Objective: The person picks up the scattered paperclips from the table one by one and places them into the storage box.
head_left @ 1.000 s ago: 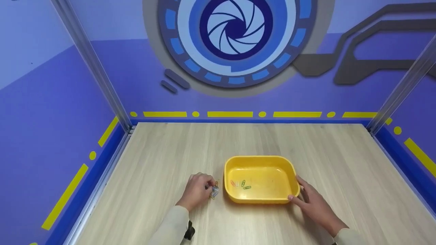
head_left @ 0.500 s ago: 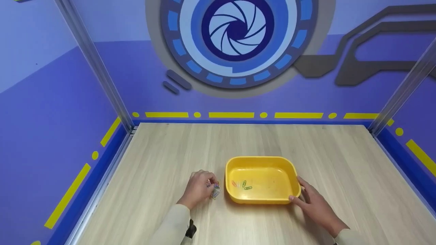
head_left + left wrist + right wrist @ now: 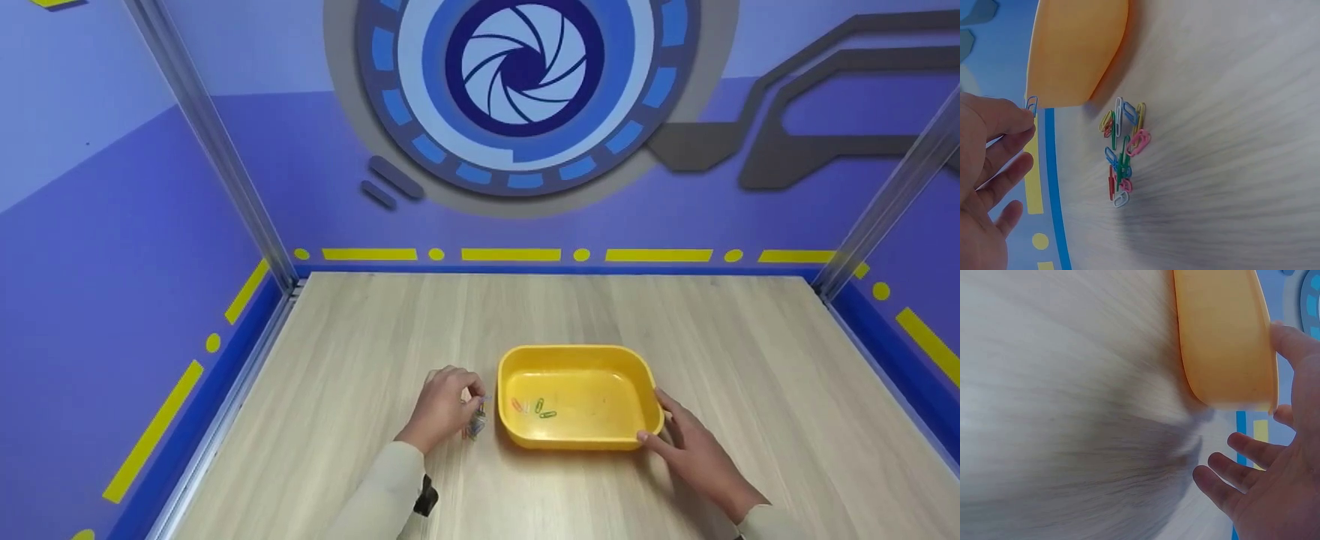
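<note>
My left hand (image 3: 442, 405) pinches a blue paper clip (image 3: 1032, 104) between thumb and forefinger, near the left end of a yellow plastic bin (image 3: 577, 443). The other left fingers lie loosely bent in the left wrist view. Below this hand, a small pile of coloured paper clips (image 3: 1123, 154) lies on the table, partly hidden by the hand in the head view. My right hand (image 3: 697, 454) holds the bin's near right corner, with the thumb at the rim and the forefinger at the right side. Its remaining fingers spread away from the bin in the right wrist view.
Several paper clips (image 3: 540, 406), green, reddish and pale, lie in the left part of the bin. The wooden table (image 3: 390, 322) ends at a blue back wall (image 3: 247, 165), with side panels and metal posts (image 3: 217, 150) at left and right.
My left hand has lifted slightly from the pile and shifted a little toward the bin, now with a blue paper clip at its fingertips. The right hand keeps its place at the bin.
</note>
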{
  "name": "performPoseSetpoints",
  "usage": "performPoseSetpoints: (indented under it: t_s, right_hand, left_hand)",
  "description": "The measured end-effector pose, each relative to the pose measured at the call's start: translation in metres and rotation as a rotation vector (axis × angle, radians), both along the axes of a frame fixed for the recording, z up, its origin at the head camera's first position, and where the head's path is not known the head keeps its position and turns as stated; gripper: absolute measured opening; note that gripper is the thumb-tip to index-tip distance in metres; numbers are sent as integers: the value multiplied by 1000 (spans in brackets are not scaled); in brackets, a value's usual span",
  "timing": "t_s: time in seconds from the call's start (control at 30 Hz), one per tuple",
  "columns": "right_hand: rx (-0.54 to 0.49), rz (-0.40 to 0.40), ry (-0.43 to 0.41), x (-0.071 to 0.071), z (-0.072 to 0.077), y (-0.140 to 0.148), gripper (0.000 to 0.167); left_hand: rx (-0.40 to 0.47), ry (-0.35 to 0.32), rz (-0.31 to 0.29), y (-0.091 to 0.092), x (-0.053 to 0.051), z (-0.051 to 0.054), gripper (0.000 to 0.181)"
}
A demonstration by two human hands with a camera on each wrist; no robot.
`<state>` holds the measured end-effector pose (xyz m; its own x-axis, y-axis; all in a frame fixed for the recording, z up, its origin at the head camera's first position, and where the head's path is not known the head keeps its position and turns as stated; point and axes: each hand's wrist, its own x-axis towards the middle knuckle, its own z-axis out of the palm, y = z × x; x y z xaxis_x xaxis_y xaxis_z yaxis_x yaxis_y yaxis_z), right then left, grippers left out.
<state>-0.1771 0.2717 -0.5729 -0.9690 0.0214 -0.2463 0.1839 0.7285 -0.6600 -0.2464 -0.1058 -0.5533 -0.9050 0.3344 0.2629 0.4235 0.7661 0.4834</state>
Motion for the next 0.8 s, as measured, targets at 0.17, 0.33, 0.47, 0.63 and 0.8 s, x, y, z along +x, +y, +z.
performPoseSetpoints:
  t_s: [0.17,0.33,0.47,0.63,0.8]
  right_hand:
    - [-1,22,21,1,0,2,96]
    - [3,20,10,1,0,1,97]
    - [9,16,2,1,0,1,98]
    - [8,16,6,2,0,1,97]
    - [15,12,8,2,0,0,96]
  left_hand:
    - [-16,13,1,5,-2,3,5]
    - [-5,22,-12,10,-2,6,5]
    - [-3,25,-15,14,-3,8,6]
    - [-9,19,-11,20,-3,8,5]
    - [-18,-1,-2,27,-4,8,4]
